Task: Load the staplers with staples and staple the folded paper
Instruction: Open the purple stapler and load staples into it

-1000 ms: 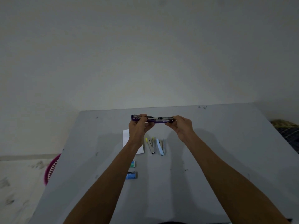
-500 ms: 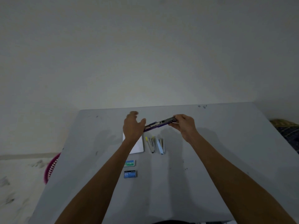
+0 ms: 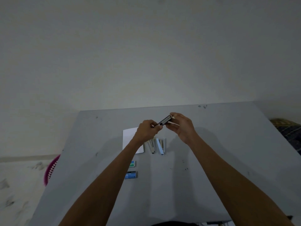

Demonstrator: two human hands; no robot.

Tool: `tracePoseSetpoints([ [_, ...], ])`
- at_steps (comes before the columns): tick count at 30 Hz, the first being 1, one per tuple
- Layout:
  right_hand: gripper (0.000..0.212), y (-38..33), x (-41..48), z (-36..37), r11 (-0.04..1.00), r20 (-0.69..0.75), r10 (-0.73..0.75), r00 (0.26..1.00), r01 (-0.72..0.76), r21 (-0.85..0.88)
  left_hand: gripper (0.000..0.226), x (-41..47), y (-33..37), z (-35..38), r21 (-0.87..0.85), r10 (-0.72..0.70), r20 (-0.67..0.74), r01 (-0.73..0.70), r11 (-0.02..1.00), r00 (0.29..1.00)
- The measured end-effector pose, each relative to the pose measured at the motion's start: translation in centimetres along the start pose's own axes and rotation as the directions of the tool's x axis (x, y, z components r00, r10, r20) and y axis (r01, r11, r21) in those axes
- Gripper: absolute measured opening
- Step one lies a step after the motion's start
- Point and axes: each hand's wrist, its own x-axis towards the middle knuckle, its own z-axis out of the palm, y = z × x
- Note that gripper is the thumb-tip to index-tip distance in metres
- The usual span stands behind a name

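A dark purple stapler (image 3: 164,121) is held in the air above the grey table (image 3: 228,152), tilted with its right end higher. My left hand (image 3: 147,130) grips its lower left end and my right hand (image 3: 181,125) holds its upper right end. Below the hands lie two more staplers side by side: a yellowish-grey one (image 3: 151,146) and a light blue one (image 3: 160,146). The folded white paper (image 3: 130,139) lies to their left, partly hidden by my left wrist. Nearer to me sit a green staple box (image 3: 132,164) and a blue staple box (image 3: 130,175).
A pink basket (image 3: 50,169) stands on the floor beyond the table's left edge. A dark patterned cloth (image 3: 288,129) lies past the right edge. A pale wall rises behind the table's far edge.
The purple stapler went from level to tilted, right end up. My left hand let go of it half a second ago and now grips its left end again; both hands sit closer together.
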Motion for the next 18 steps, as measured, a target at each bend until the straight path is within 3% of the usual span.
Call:
tracePoseSetpoints([
  [4,0.027,0.6,0.2,0.5,0.954,-0.100,0.099,0.990,-0.066,0.291,0.030,-1.2,0.3,1.4,-0.043,0.055,-0.153,-0.063,0.997,0.987],
  [9,0.046,0.5,0.2,1.7,0.846,-0.043,0.161,0.986,-0.116,0.521,0.026,-2.2,0.0,2.9,-0.056,0.123,-0.250,-0.141,0.988,0.960],
  [13,0.055,0.3,-0.2,2.6,0.798,-0.006,0.169,0.986,-0.133,0.588,0.022,-2.5,-0.5,3.0,0.264,0.285,-0.270,-0.214,0.941,0.920],
  [16,0.059,0.2,-0.2,2.7,0.782,-0.005,0.182,0.983,-0.142,0.606,0.028,-2.5,-0.6,2.5,0.558,0.484,-0.215,-0.300,0.774,0.848],
  [18,0.059,0.3,-0.1,2.6,0.780,-0.012,0.194,0.981,-0.147,0.609,0.039,-2.3,-0.5,2.4,0.663,0.553,-0.161,-0.326,0.674,0.817],
])
